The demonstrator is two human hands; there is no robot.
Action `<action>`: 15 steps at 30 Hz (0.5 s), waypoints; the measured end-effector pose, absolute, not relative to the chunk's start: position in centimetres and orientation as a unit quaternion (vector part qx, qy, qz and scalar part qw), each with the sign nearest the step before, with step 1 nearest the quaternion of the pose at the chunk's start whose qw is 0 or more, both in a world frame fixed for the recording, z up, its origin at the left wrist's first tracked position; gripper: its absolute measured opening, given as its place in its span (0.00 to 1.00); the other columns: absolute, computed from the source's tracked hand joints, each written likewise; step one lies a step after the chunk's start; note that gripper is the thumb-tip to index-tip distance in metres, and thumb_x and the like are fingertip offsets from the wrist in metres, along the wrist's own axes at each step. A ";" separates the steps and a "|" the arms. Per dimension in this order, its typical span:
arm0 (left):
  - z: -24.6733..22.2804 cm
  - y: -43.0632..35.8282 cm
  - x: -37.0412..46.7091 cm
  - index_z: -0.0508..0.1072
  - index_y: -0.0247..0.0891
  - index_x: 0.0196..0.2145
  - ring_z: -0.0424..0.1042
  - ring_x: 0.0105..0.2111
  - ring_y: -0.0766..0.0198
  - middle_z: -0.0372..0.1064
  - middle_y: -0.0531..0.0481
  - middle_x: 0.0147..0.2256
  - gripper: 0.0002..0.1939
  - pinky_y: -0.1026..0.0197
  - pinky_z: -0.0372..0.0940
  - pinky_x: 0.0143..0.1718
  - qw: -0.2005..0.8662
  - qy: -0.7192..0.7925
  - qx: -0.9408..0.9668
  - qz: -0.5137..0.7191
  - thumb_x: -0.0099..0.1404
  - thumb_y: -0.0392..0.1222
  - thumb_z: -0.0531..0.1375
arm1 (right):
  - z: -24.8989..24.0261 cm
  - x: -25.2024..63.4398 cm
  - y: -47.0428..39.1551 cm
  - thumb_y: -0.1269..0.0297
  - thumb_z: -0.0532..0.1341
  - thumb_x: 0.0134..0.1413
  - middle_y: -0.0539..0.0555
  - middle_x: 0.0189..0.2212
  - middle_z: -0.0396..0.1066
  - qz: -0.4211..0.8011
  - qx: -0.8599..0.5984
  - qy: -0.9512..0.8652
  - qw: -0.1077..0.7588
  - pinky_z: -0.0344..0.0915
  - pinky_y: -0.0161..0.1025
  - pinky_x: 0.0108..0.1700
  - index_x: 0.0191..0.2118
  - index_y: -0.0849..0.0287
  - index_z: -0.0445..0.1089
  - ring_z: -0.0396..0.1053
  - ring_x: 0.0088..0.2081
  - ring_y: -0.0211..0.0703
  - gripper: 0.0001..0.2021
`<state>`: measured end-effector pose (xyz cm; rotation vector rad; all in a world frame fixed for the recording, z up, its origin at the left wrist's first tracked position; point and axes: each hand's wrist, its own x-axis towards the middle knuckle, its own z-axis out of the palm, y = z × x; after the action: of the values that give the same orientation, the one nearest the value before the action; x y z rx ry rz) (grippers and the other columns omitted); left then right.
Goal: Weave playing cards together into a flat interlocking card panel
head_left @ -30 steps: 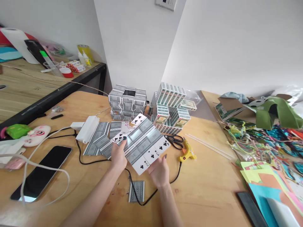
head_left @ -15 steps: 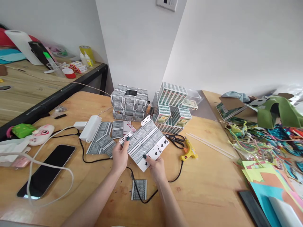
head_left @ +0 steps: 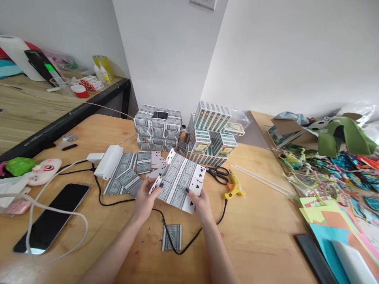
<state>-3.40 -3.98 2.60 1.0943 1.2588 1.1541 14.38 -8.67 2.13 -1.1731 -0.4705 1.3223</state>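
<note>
Between my hands is a panel of joined playing cards, grey patterned backs facing up, with club faces showing along its right edge. My left hand pinches its left side, where a card edge is bent upward. At the lower right, my right hand grips the panel with the thumb on top. Just behind stands a box-like structure built of cards with an opening in its top. Loose cards lie to the left of the panel. A single card lies near my forearms, crossed by a black cable.
Stacked card boxes stand at the back. Scissors and a yellow glue gun lie right of the panel. A phone, white power adapter and cables occupy the left. Coloured paper and craft scraps cover the right.
The panel has turned and tilted in my hands, its left card edge now bent up more steeply. Both hands still hold it. The whole view has shifted slightly.
</note>
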 end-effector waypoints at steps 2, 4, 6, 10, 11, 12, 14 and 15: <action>3.1 -4.0 -4.7 0.63 0.39 0.49 0.69 0.41 0.57 0.70 0.46 0.41 0.25 0.57 0.63 0.42 0.599 0.469 0.486 0.430 0.53 0.42 0.60 | 2.5 15.4 -8.6 0.58 0.68 0.37 0.57 0.39 0.75 0.578 -0.513 -0.206 0.600 0.68 0.44 0.40 0.38 0.59 0.71 0.73 0.36 0.49 0.19; 3.7 -3.8 -5.7 0.55 0.41 0.57 0.67 0.46 0.56 0.67 0.44 0.47 0.33 0.56 0.61 0.46 0.671 0.390 0.498 0.386 0.53 0.42 0.58 | 2.7 16.2 -8.6 0.58 0.69 0.36 0.57 0.37 0.76 0.592 -0.515 -0.223 0.578 0.68 0.45 0.39 0.36 0.61 0.71 0.73 0.35 0.49 0.18; 4.5 -3.4 -6.0 0.53 0.40 0.58 0.63 0.50 0.55 0.64 0.44 0.50 0.35 0.56 0.60 0.48 0.679 0.378 0.515 0.361 0.53 0.43 0.57 | 3.0 16.6 -8.6 0.59 0.69 0.34 0.57 0.35 0.76 0.598 -0.521 -0.249 0.556 0.68 0.45 0.38 0.35 0.62 0.72 0.73 0.34 0.50 0.18; 5.8 -2.4 -4.6 0.61 0.38 0.52 0.67 0.45 0.56 0.68 0.46 0.43 0.27 0.56 0.61 0.45 0.546 0.515 0.589 0.301 0.54 0.44 0.56 | 3.5 16.7 -8.4 0.57 0.69 0.34 0.57 0.33 0.76 0.595 -0.537 -0.310 0.511 0.68 0.44 0.37 0.33 0.62 0.73 0.73 0.34 0.51 0.18; 6.0 -2.2 -4.1 0.64 0.37 0.48 0.68 0.41 0.56 0.70 0.47 0.39 0.23 0.56 0.61 0.43 0.500 0.548 0.613 0.273 0.54 0.44 0.56 | 3.6 16.7 -8.3 0.56 0.69 0.34 0.56 0.33 0.76 0.591 -0.540 -0.327 0.502 0.68 0.44 0.37 0.33 0.62 0.73 0.73 0.34 0.51 0.18; 6.2 -2.0 -3.6 0.67 0.36 0.43 0.69 0.38 0.56 0.70 0.48 0.36 0.19 0.56 0.62 0.40 0.457 0.574 0.632 0.251 0.54 0.44 0.55 | 3.7 16.7 -8.2 0.56 0.68 0.35 0.56 0.34 0.76 0.584 -0.545 -0.341 0.496 0.68 0.44 0.37 0.34 0.61 0.73 0.73 0.35 0.51 0.18; 6.4 -1.8 -2.7 0.68 0.36 0.35 0.70 0.33 0.57 0.70 0.49 0.30 0.12 0.59 0.62 0.36 0.393 0.606 0.651 0.235 0.56 0.44 0.53 | 3.6 16.6 -8.0 0.54 0.67 0.37 0.56 0.35 0.76 0.561 -0.559 -0.360 0.493 0.68 0.44 0.39 0.35 0.61 0.73 0.73 0.36 0.51 0.18; 6.4 -1.7 -2.4 0.68 0.36 0.32 0.70 0.32 0.58 0.70 0.49 0.29 0.10 0.60 0.61 0.33 0.371 0.615 0.653 0.239 0.57 0.44 0.52 | 3.5 16.6 -7.9 0.54 0.67 0.38 0.56 0.35 0.76 0.549 -0.567 -0.362 0.496 0.68 0.44 0.39 0.35 0.61 0.74 0.73 0.37 0.51 0.18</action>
<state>-2.40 -1.72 6.42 1.6745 1.5772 0.6133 16.59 -7.87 3.53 -1.3740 -0.8780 1.3301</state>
